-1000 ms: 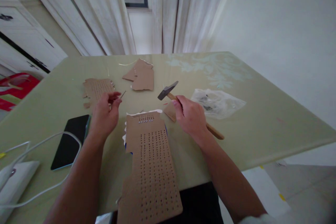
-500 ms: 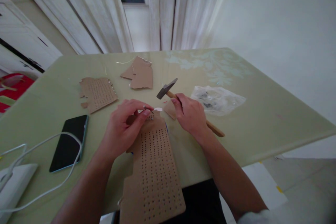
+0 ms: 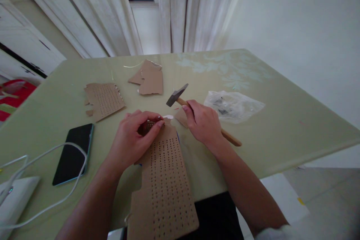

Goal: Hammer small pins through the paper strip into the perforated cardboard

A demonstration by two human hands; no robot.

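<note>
- The left hand (image 3: 132, 140) rests on the far end of the long brown perforated cardboard strip (image 3: 164, 183), fingertips pinched together on its top edge.
- The right hand (image 3: 204, 123) is curled tight around the wooden-handled steel hammer (image 3: 180, 99), head raised just beyond the strip.
- The strip lies on the pale green table (image 3: 281, 127), overhanging the near edge.
- A black phone (image 3: 73, 153) lies left.
</note>
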